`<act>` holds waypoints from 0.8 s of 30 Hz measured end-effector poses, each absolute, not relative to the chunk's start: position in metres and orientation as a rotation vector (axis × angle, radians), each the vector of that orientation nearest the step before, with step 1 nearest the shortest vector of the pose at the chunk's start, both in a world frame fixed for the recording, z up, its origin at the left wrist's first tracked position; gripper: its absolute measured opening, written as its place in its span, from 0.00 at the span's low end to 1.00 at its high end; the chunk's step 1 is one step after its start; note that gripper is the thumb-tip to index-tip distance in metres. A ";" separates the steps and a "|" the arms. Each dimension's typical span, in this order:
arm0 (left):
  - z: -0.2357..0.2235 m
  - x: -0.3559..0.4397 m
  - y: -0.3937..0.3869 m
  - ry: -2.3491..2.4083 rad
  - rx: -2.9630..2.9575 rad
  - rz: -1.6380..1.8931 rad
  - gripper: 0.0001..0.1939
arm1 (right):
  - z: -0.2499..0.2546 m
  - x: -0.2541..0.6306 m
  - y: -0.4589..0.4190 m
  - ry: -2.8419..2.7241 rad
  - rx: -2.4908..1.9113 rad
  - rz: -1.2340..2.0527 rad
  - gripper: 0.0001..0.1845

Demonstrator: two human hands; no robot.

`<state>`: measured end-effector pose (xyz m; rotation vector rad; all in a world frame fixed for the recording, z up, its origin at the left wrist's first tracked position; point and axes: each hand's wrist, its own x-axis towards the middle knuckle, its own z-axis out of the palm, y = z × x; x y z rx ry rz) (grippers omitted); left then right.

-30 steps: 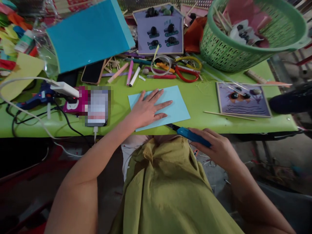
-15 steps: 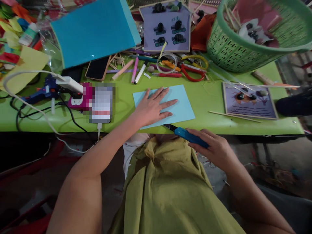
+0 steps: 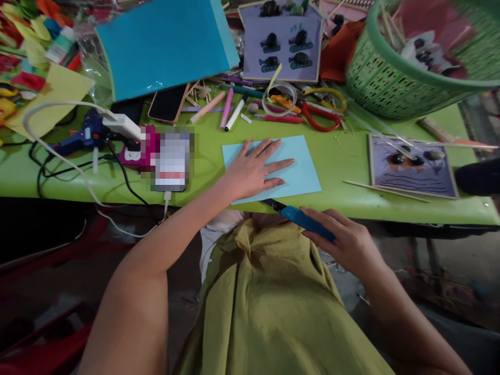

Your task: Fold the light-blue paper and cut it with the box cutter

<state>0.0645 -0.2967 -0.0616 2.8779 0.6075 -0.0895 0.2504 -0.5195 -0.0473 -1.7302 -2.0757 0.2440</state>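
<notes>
A light blue sheet of paper (image 3: 302, 169), perhaps folded, lies near the front edge of the green table. My left hand (image 3: 255, 169) rests flat on it with the fingers spread. My right hand (image 3: 341, 234) is wrapped round the blue handle of a utility knife (image 3: 304, 219). The knife's dark blade points left and meets the paper's near edge, just below my left hand. Whether the blade tip lies under the paper or between its layers I cannot tell.
Behind the paper lie markers (image 3: 226, 108), red scissors (image 3: 320, 117) and a roll of clear tape (image 3: 279, 98). A green basket (image 3: 406, 78) stands back right, a framed stone picture (image 3: 414, 177) right. Left are a glue gun (image 3: 78, 138), a power strip (image 3: 133, 156) and cables.
The view has shifted slightly, so the table things appear further right. Both hands keep nearly the same pose, and the knife's blade stays at the paper's near edge.
</notes>
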 end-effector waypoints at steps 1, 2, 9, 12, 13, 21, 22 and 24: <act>-0.063 0.064 -0.297 0.608 2.884 -0.081 0.33 | -0.048 0.248 -0.518 -2.068 -1.722 0.259 0.20; -0.063 0.064 -0.297 0.609 2.888 -0.072 0.34 | -0.049 0.245 -0.515 -2.059 -1.712 0.276 0.19; -0.065 0.064 -0.297 0.589 2.902 -0.064 0.34 | -0.050 0.240 -0.513 -1.999 -1.706 0.429 0.19; -0.065 0.065 -0.298 0.593 2.902 -0.059 0.34 | -0.052 0.236 -0.512 -1.983 -1.705 0.453 0.19; -0.065 0.065 -0.298 0.595 2.899 -0.055 0.34 | -0.053 0.235 -0.510 -1.983 -1.695 0.461 0.19; -0.060 0.064 -0.300 0.580 2.884 -0.052 0.33 | -0.056 0.230 -0.506 -1.999 -1.654 0.505 0.19; -0.060 0.064 -0.300 0.578 2.891 -0.050 0.33 | -0.056 0.231 -0.507 -2.002 -1.651 0.504 0.20; -0.059 0.064 -0.300 0.580 2.909 -0.049 0.33 | -0.056 0.229 -0.505 -2.011 -1.633 0.499 0.20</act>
